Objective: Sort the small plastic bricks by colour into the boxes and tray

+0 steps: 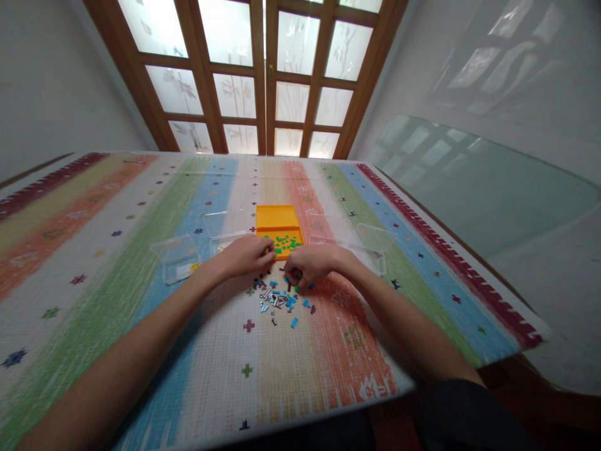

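An orange-yellow box (278,217) lies with its lid open at the middle of the table, small green bricks (283,243) spread in its near half. My left hand (250,254) is at the box's near left corner, fingers curled together; what they hold, if anything, is hidden. Over the far edge of a loose pile of small blue, brown and grey bricks (280,299) is my right hand (307,263), its fingers pinched downward among the pieces. Its fingertips are partly hidden, so I cannot make out what is in them. A single blue brick (294,323) lies nearest me.
A clear plastic box (171,275) with a yellow piece in it stands open at the left. Another clear box (224,241) is behind my left hand, and a third clear box (379,262) is beyond my right wrist. A striped cloth (206,351) covers the table.
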A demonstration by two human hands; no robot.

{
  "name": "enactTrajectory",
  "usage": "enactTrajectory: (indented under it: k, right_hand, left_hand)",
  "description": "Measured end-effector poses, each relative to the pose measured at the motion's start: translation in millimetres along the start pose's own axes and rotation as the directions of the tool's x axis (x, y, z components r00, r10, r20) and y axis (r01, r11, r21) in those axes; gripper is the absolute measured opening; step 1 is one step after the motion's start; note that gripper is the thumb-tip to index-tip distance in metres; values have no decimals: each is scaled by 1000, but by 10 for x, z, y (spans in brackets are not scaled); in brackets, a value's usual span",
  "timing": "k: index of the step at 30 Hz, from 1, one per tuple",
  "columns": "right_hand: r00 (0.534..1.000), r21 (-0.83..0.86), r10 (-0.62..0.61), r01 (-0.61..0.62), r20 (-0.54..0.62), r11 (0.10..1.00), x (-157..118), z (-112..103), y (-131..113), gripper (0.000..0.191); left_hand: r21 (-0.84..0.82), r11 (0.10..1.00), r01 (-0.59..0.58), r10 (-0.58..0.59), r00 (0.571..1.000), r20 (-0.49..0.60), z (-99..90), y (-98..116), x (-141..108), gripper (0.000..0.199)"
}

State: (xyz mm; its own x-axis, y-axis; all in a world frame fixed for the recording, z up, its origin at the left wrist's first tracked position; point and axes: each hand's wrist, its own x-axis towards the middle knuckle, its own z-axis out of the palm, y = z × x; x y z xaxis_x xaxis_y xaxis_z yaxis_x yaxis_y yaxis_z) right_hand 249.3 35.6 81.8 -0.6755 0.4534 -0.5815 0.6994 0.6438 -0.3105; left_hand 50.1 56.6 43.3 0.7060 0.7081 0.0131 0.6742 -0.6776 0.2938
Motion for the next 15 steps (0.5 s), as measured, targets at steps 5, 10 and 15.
enactTrajectory:
  k: [5, 10, 15]
  right_hand:
    - [1000, 16, 10, -10, -16, 1000, -5, -7, -5, 11]
    - [999, 33, -18, 19, -27, 999, 25, 18, 55, 7]
    - [999, 37, -34, 35, -21, 999, 39, 33, 76, 9]
  left_hand:
    - [32, 999, 16, -15, 1000, -2, 11, 28, 5, 23]
    - [59, 998, 20, -21, 1000, 10, 27, 55, 6, 22]
    - [83, 996, 13, -15, 1000, 20, 72, 72, 23, 22]
